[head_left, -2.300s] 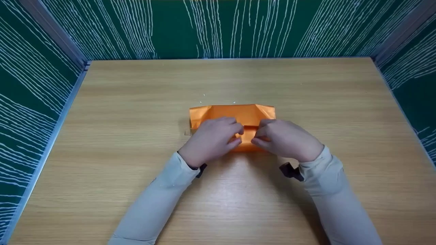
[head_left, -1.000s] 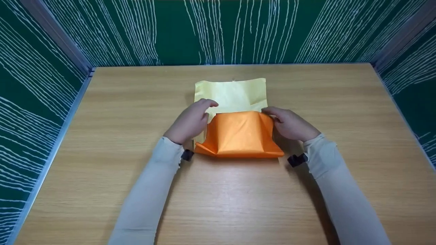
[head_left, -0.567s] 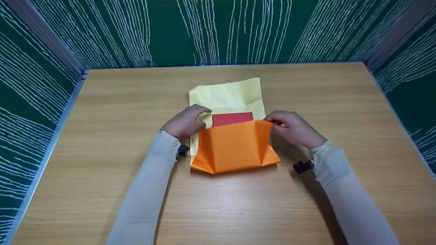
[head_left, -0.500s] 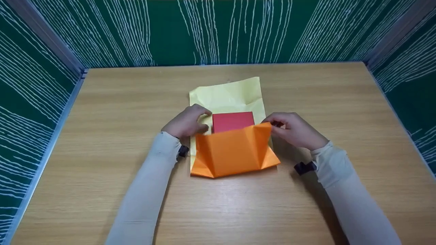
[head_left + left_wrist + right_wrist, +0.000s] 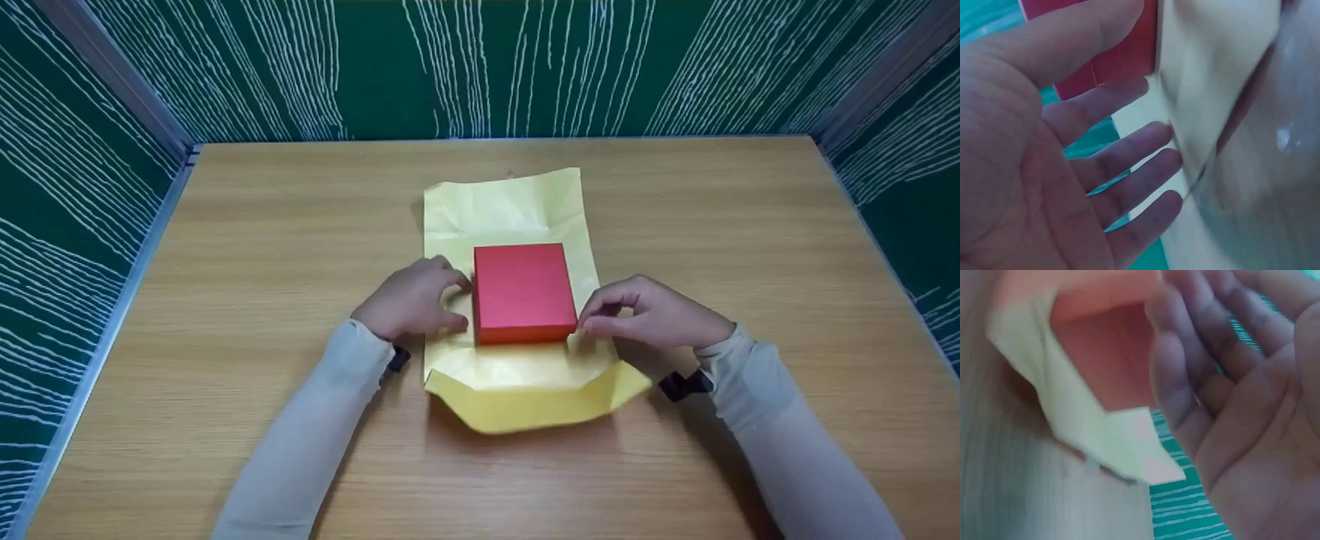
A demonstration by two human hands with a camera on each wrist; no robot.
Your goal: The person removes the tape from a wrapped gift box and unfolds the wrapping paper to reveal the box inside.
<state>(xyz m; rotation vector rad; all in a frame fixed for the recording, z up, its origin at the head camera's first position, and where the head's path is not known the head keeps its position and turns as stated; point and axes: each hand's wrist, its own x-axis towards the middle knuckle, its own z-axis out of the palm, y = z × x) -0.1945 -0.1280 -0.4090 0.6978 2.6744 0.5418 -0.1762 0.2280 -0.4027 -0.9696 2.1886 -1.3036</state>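
Observation:
A red box (image 5: 523,291) lies on an unfolded sheet of wrapping paper (image 5: 499,214), whose pale yellow side faces up. The paper's near flap (image 5: 536,409) is bent and raised off the table along its front edge. Beside the box's left side is my left hand (image 5: 415,298), thumb and fingers spread apart with nothing between them; the left wrist view shows its palm and parted fingers (image 5: 1129,180). At the box's near right corner is my right hand (image 5: 651,311), fingers loosely bent and holding nothing. Whether its fingertips touch the box, I cannot tell.
The wooden table (image 5: 300,202) extends around the paper on all sides. Green panels with white streaks (image 5: 382,75) border it at the back and both sides. A dark strap piece (image 5: 686,385) sits at the right wrist.
The orange-backed near flap, held by my right hand earlier, has folded down toward me and is released. The red box is now uncovered. Both hands have come nearer to me.

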